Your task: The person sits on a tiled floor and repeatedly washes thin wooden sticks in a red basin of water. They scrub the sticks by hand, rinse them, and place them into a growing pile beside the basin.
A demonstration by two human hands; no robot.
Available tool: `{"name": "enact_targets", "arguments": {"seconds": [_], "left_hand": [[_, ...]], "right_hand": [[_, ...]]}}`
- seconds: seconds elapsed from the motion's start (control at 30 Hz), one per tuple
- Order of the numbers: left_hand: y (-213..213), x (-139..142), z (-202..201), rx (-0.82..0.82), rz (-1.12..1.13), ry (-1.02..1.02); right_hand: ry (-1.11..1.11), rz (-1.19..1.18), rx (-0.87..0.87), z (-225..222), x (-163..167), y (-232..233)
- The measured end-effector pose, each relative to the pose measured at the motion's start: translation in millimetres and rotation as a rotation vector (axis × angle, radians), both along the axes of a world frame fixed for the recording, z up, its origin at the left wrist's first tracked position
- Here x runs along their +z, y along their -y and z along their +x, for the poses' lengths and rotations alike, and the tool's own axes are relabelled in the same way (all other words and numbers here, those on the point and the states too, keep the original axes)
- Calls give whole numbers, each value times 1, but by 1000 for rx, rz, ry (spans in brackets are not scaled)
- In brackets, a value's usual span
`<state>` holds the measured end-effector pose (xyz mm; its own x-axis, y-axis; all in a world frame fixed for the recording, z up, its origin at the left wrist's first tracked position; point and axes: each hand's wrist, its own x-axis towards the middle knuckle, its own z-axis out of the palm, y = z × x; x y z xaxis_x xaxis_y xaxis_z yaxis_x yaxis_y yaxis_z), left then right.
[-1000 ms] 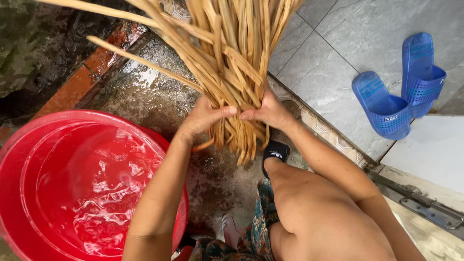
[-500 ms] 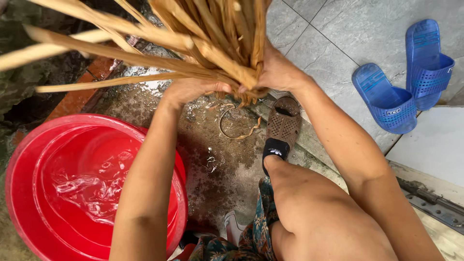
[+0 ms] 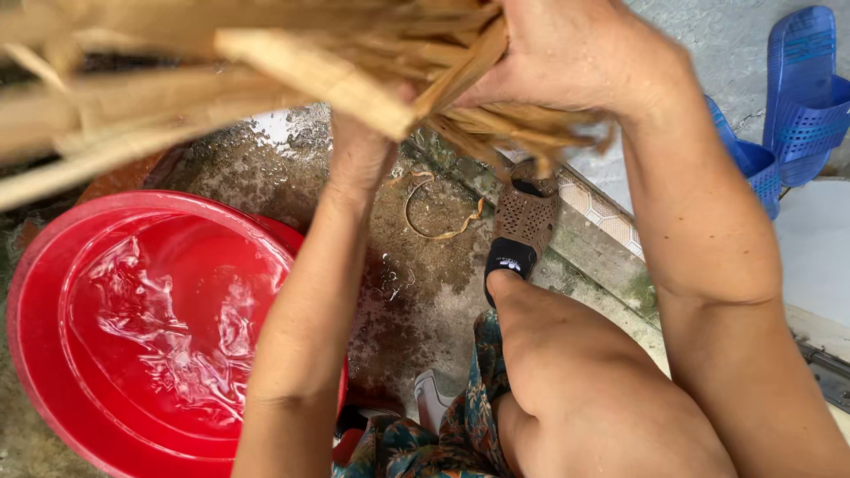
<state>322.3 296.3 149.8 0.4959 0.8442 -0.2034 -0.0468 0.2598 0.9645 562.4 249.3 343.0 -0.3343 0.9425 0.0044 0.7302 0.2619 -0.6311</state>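
Bundle of tan flat strips (image 3: pixel 266 80): dry-looking, stiff, splayed leftward across top of view, blurred. Gathered ends bunched at right, frayed tips pointing down over wet ground.

Wet concrete ground (image 3: pixel 425 292) carries a red water-filled basin (image 3: pixel 150 327), a curled strip (image 3: pixel 434 212) and blue slippers (image 3: pixel 788 106).

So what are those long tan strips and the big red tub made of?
The strips look like dried plant fibre, perhaps split bamboo or reed: flat, matte, splintery. Both the left hand and right hand grip them. The red tub looks like glossy plastic: smooth, shiny, holding water.
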Motion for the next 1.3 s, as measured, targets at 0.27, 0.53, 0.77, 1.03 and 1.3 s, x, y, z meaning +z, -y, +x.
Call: {"name": "enact_targets", "arguments": {"seconds": [0.27, 0.53, 0.77, 1.03, 1.3], "left_hand": [[62, -108, 13, 233, -344, 770], [90, -160, -1, 578, -803, 907], [74, -144, 9, 666, -734, 898], [70, -117, 3, 620, -796, 699], [139, -153, -25, 36, -350, -361]], "right_hand": [[500, -176, 129, -81, -55, -53], [409, -435, 173, -120, -200, -55], [27, 350, -44, -104, -209, 10], [-837, -1017, -520, -55, -272, 104], [-751, -920, -638, -30, -290, 61]]}}
